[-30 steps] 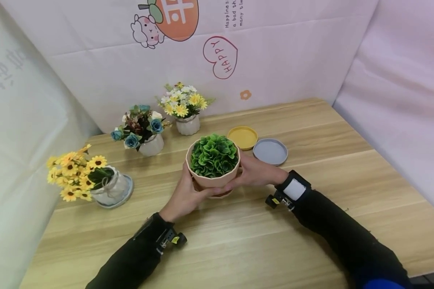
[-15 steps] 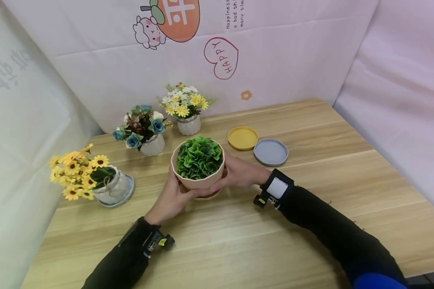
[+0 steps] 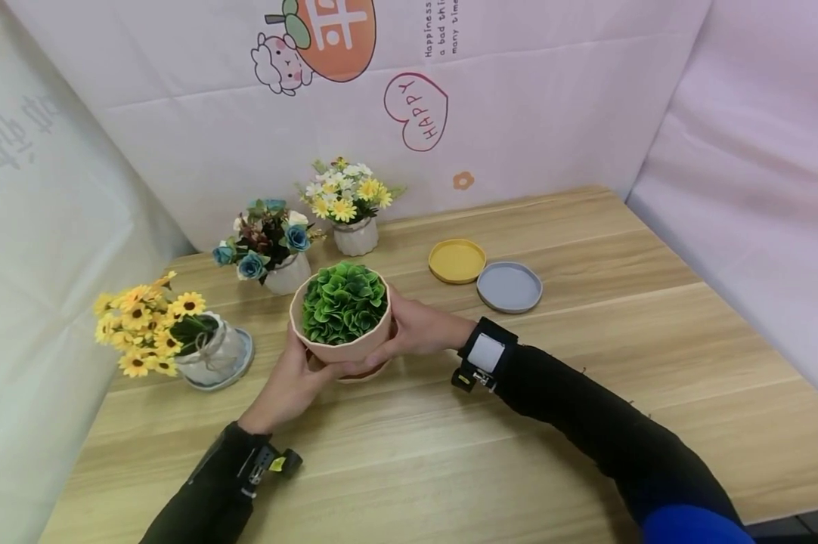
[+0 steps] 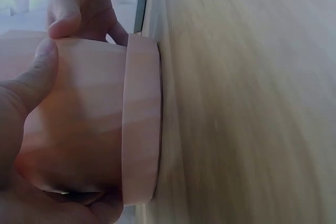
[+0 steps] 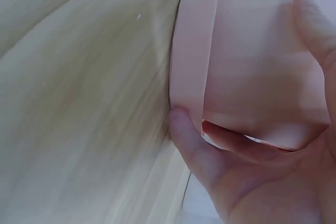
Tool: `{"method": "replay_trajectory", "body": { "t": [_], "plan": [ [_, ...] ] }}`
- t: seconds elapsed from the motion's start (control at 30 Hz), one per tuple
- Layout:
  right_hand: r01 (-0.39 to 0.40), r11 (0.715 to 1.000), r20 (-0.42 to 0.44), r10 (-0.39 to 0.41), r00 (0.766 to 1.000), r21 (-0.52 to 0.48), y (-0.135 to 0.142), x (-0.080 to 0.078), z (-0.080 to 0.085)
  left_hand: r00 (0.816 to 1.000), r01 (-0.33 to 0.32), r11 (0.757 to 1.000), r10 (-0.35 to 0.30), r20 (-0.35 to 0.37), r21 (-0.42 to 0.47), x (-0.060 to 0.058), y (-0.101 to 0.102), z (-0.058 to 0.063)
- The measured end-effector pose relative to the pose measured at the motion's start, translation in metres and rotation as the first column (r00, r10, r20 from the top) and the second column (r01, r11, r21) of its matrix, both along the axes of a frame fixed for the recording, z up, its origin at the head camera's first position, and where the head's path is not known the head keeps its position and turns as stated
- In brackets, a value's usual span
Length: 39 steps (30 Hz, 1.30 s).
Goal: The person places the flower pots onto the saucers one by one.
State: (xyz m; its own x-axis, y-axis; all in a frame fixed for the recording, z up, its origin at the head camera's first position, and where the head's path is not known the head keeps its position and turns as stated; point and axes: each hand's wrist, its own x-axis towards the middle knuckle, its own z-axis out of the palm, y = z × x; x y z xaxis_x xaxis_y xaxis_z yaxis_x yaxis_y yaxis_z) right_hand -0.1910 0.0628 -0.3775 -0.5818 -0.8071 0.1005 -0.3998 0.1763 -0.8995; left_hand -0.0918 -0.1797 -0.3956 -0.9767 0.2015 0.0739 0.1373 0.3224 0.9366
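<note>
A pink faceted flowerpot (image 3: 344,350) with a round green leafy plant (image 3: 344,302) is held upright between both hands. My left hand (image 3: 285,389) grips its left side, the thumb across the front wall. From the right, my right hand (image 3: 426,326) holds the opposite side, its thumb also on the front. Under the pot is a matching pink saucer (image 4: 142,124), close over the wooden table in both wrist views. One right fingertip (image 5: 181,119) touches the saucer's rim. The far sides of the pot are hidden.
Left of the pot, yellow sunflowers in a white pot (image 3: 212,353) stand on a blue-grey saucer (image 3: 247,355). Behind are a pot of blue roses (image 3: 288,273) and a pot of daisies (image 3: 356,237). A yellow saucer (image 3: 457,261) and a grey saucer (image 3: 509,287) lie back right.
Both hands have moved left across the table with the pink flowerpot and its saucer, keeping their grip. The other pots and saucers stay where they were.
</note>
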Motion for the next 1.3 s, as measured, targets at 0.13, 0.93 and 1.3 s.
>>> {"method": "replay_trajectory", "body": {
  "t": [0.13,0.93,1.3],
  "plan": [
    [-0.003,1.0,0.005,0.003,1.0,0.021,-0.012,0.003,0.002,1.0,-0.017,0.999,0.017,-0.017,-0.041,0.004,-0.011,0.0],
    [-0.026,0.996,0.05,0.021,0.999,0.09,-0.082,0.016,0.005,0.998,-0.062,0.995,0.063,0.0,-0.077,0.029,-0.074,0.002],
    [-0.035,0.991,0.056,0.028,0.998,0.128,-0.105,0.019,0.004,0.996,-0.075,0.993,0.071,-0.045,-0.089,0.036,-0.093,0.003]
  ]
}}
